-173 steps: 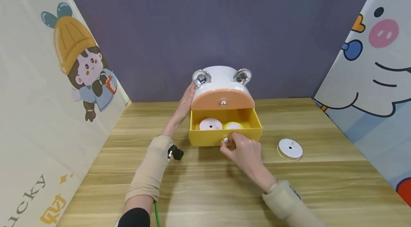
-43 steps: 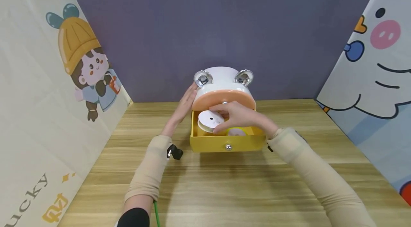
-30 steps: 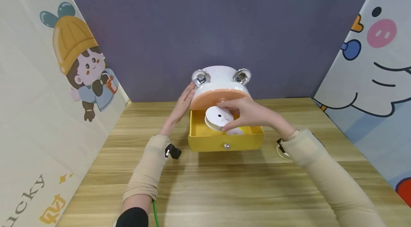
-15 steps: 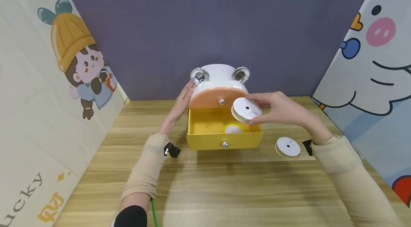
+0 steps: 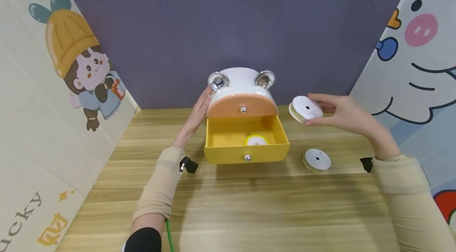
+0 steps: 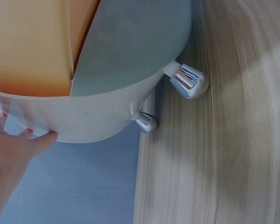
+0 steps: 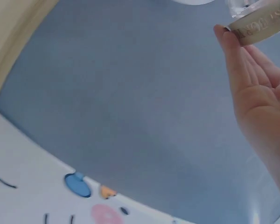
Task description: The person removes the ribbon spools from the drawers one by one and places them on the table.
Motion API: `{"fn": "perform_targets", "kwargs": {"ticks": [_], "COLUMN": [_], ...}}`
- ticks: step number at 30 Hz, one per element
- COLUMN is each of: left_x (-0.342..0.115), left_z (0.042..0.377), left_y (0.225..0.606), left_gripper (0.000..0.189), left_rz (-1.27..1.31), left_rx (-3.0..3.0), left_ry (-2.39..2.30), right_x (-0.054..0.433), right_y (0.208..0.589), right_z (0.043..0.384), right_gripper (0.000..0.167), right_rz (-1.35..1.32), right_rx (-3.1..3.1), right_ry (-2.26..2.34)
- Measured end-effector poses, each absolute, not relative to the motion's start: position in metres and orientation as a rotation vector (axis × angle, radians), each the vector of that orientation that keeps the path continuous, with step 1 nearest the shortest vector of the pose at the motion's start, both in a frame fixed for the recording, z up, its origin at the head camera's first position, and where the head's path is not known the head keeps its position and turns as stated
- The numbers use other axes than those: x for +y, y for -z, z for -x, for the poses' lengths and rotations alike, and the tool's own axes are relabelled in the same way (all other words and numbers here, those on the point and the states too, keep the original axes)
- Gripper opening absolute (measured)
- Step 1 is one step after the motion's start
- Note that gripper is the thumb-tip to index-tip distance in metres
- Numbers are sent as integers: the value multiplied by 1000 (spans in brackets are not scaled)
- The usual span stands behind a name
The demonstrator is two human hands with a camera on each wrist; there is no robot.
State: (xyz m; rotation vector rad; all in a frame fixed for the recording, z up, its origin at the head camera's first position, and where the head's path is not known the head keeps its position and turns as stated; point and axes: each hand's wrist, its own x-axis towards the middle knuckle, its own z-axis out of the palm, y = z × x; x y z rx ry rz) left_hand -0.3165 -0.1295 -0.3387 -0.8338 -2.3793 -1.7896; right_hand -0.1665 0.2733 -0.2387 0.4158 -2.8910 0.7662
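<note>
In the head view a white ribbon spool (image 5: 306, 108) is pinched between the thumb and fingers of my right hand (image 5: 342, 113), raised to the right of the drawer box. The right wrist view shows the edge of this spool (image 7: 261, 25) at my fingertips. My left hand (image 5: 201, 109) rests with extended fingers against the left side of the white drawer box (image 5: 240, 80), which has silver ears and an orange upper drawer front. Its yellow drawer (image 5: 228, 153) is pulled out. Inside lies a round white item with a yellow rim (image 5: 256, 140), partly hidden by the drawer front.
Another white spool (image 5: 318, 160) lies on the wooden table (image 5: 249, 208), right of the drawer. Behind the box stands a dark grey-blue panel (image 5: 228, 18). Printed cartoon panels flank both sides. A green cable (image 5: 169, 234) runs beside my left arm.
My right hand first held the yellow drawer's knob, then took the white spool from inside the drawer. It has carried the spool out to the right. The left hand stays on the box.
</note>
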Motion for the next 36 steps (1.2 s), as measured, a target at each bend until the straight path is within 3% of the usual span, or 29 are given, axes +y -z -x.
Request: {"fn": "perform_targets", "kwargs": {"ticks": [18,29,36], "left_x": [-130,-127,-128], "left_z": [319,318,315], "left_y": [340,340,339], "left_gripper": [51,51,51], "left_rz": [839,844,824], "left_rx": [-2368,-2367,-2373], "left_ry": [1812,1804,1817], "right_x": [323,340,349], "right_y": [287,335,370], "right_z": [191,211,224], "right_gripper": [86,87,89], "right_rz": [-224,-191,-205], "right_rx": [-2999,-3027,-3029], "right_ry": [-812,-616,-731]}}
